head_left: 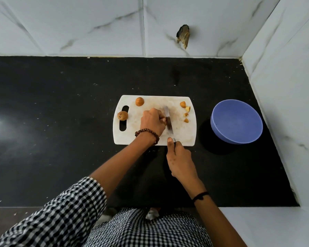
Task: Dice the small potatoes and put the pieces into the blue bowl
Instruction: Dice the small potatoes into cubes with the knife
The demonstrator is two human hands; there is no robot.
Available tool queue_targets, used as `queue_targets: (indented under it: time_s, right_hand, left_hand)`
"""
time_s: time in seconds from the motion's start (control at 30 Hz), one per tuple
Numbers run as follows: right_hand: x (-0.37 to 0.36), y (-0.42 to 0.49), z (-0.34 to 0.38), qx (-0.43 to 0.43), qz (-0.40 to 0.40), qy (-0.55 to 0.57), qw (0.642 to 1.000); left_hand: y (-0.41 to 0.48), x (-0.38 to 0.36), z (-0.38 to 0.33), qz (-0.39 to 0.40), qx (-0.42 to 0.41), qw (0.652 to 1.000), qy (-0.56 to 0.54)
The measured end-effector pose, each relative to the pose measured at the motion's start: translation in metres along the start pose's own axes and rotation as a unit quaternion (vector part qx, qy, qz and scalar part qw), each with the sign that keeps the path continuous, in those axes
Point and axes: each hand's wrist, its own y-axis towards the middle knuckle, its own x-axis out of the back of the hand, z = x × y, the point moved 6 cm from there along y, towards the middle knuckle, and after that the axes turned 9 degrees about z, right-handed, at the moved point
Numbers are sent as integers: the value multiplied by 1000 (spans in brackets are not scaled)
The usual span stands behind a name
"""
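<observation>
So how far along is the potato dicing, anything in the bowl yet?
Done: four cut pieces lie at the cutting board's right edge. In hand: the left hand holds what seems a potato, mostly hidden, beside the knife gripped by the right hand. Left: two whole-looking potatoes on the board's left, and the blue bowl looks empty, so no pieces are transferred.

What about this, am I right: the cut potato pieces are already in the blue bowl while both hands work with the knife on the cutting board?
Not quite. The head view shows the cut potato pieces lying on the cutting board's right side; the blue bowl looks empty. The left hand pinches a potato piece beside the knife, which the right hand grips.
</observation>
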Motion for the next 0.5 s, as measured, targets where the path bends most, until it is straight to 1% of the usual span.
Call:
queue_targets:
  time_s: [0.13,0.23,0.5]
  right_hand:
    - [-5,2,7,-6,-4,-48,999]
    - [-7,7,9,-11,-22,-78,997]
    - [-2,25,25,-5,-1,-90,996]
  left_hand:
    - [2,1,-1,6,-3,1000,0]
    - [3,0,-3,9,-1,1000,0]
    - [-3,3,-2,9,-10,1000,-23]
